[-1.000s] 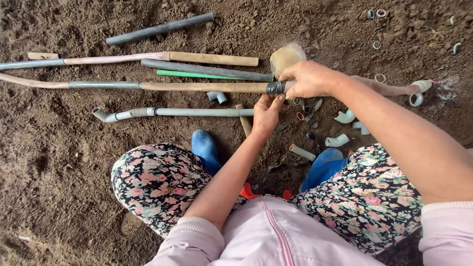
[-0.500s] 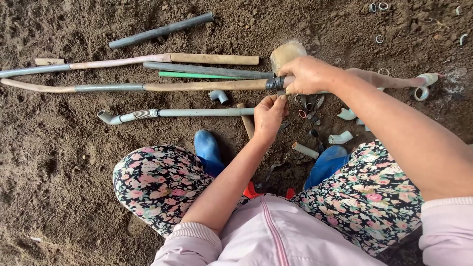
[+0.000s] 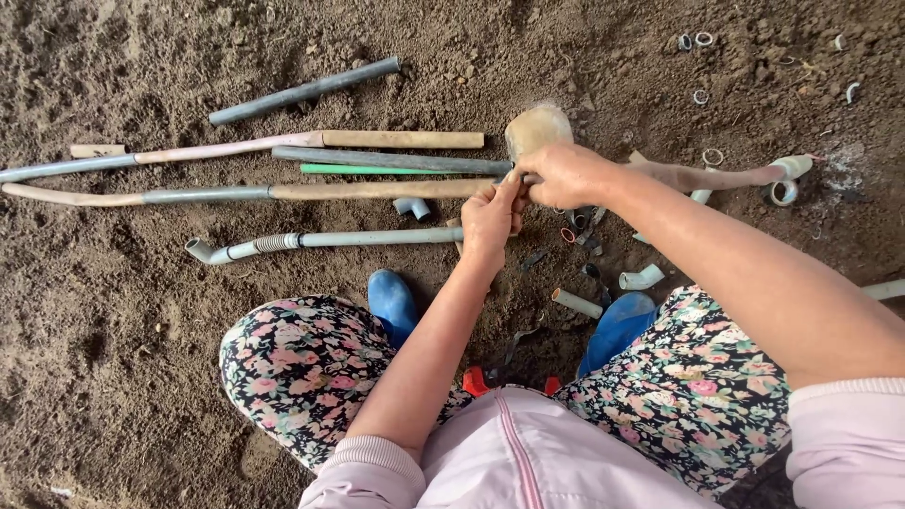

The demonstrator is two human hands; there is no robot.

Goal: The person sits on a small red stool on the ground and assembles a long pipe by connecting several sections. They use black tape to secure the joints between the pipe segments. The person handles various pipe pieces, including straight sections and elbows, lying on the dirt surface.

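My left hand [image 3: 490,219] and right hand [image 3: 564,175] pinch the long tan plastic pipe [image 3: 377,189] at its joint. Joint unfinished. Loose white pipe fittings [image 3: 641,278] wait on the soil.

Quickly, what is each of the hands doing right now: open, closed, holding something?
Left hand: closed, gripping the end of the long tan pipe.
Right hand: closed on the same pipe joint; exact contents hidden.

No packages, labels, signs or screens show anywhere on the bare soil among the pipes.
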